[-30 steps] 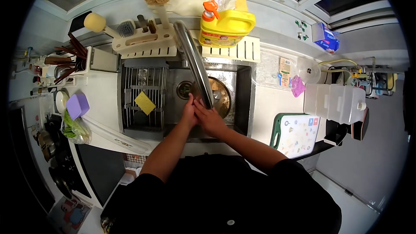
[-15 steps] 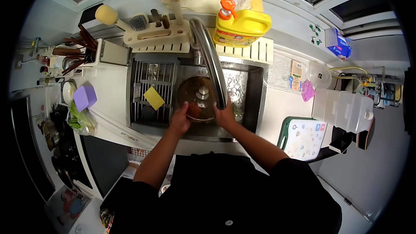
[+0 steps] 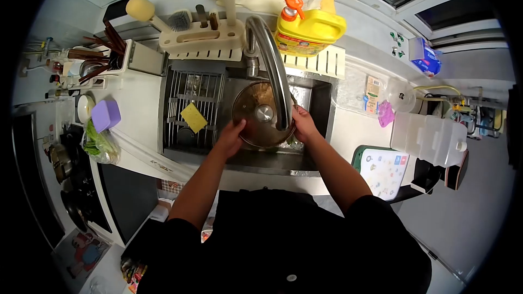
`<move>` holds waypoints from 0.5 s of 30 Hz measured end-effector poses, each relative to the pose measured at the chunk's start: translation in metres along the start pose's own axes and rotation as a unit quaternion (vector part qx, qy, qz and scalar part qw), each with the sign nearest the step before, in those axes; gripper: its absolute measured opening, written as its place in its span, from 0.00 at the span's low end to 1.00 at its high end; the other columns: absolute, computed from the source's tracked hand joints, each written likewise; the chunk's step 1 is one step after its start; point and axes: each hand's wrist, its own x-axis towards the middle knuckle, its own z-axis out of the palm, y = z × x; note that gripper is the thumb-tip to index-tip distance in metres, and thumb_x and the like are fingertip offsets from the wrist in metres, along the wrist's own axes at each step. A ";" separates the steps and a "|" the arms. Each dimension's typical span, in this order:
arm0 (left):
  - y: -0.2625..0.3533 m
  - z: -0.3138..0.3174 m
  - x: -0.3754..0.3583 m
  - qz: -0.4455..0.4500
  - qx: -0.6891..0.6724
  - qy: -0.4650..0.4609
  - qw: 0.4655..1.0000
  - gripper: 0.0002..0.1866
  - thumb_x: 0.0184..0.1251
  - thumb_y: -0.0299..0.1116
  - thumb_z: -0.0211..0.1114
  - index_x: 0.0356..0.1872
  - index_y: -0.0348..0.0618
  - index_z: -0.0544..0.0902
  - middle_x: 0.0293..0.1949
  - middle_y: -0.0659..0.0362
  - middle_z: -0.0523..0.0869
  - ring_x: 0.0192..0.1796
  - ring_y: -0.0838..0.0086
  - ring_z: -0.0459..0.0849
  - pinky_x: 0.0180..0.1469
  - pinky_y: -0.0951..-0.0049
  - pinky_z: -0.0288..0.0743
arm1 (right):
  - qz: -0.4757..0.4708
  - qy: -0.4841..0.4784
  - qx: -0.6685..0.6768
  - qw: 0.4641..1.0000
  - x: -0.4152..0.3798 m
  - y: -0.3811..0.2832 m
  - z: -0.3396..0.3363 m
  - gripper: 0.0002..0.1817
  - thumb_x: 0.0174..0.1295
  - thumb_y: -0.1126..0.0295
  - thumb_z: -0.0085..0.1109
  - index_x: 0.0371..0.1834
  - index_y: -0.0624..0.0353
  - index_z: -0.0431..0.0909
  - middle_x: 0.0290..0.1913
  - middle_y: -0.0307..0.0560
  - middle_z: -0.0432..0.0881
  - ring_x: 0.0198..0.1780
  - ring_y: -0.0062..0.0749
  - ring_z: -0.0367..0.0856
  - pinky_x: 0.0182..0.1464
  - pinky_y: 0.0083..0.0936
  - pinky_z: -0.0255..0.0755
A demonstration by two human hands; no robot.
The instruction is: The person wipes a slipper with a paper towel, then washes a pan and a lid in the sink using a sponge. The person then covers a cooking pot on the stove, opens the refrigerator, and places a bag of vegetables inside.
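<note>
A round glass pot lid [image 3: 251,125] with a metal knob is held by its rim over the sink [image 3: 272,167], beneath the curved faucet [image 3: 275,71]. My left hand [image 3: 232,137] grips the lid's lower left edge, thumb on top. On the right edge my right hand [image 3: 305,125] is closed round the rim, its fingertips partly hidden. Left of the lid, a yellow sponge [image 3: 193,118] lies on the metal drying rack [image 3: 175,92] across the sink.
Behind the sink stand a yellow detergent jug [image 3: 310,28] and a brush holder [image 3: 188,43]. A cutting board [image 3: 384,174] and a clear plastic container [image 3: 422,136] are at right. A purple container [image 3: 105,115] and bagged greens [image 3: 101,144] sit at left.
The lid has shifted slightly to the right under the faucet. My right hand has moved right, out from behind the spout, to the lid's right edge. My left hand moved slightly right.
</note>
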 end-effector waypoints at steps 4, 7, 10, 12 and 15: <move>-0.015 0.006 0.029 -0.033 -0.076 0.006 0.997 0.20 0.83 0.46 0.55 0.62 0.42 0.78 0.57 0.58 0.86 0.60 0.66 0.84 0.65 0.61 0.76 | -0.048 -0.085 0.008 0.995 -0.035 -0.014 -0.014 0.08 0.77 0.63 0.56 0.45 0.54 0.80 0.39 0.37 0.87 0.38 0.22 0.85 0.42 0.25 0.81; -0.026 0.018 0.045 -0.040 -0.075 0.018 0.996 0.23 0.84 0.49 0.52 0.62 0.42 0.78 0.57 0.58 0.86 0.60 0.65 0.84 0.65 0.60 0.76 | -0.026 -0.049 -0.039 0.998 -0.054 -0.026 -0.021 0.09 0.78 0.62 0.54 0.48 0.55 0.79 0.39 0.39 0.86 0.39 0.29 0.86 0.46 0.29 0.83; -0.031 0.023 0.052 -0.057 -0.071 0.081 0.993 0.23 0.83 0.52 0.53 0.59 0.42 0.80 0.48 0.60 0.87 0.51 0.68 0.86 0.56 0.63 0.80 | -0.044 -0.076 -0.024 0.996 -0.062 -0.030 -0.029 0.09 0.78 0.63 0.53 0.50 0.55 0.79 0.41 0.41 0.86 0.40 0.30 0.87 0.46 0.30 0.83; -0.031 0.023 0.048 -0.035 -0.042 0.059 0.997 0.21 0.83 0.49 0.55 0.60 0.43 0.79 0.47 0.59 0.88 0.48 0.69 0.87 0.53 0.64 0.82 | -0.025 -0.096 -0.033 0.995 -0.068 -0.037 -0.033 0.08 0.78 0.65 0.53 0.52 0.53 0.79 0.43 0.41 0.86 0.39 0.29 0.86 0.44 0.31 0.83; -0.022 0.023 0.024 0.010 0.033 -0.023 0.999 0.17 0.82 0.44 0.58 0.61 0.44 0.78 0.46 0.57 0.88 0.44 0.69 0.87 0.49 0.64 0.84 | 0.004 -0.027 -0.006 1.000 -0.071 -0.033 -0.027 0.08 0.78 0.65 0.53 0.53 0.51 0.79 0.40 0.40 0.84 0.36 0.26 0.84 0.41 0.28 0.81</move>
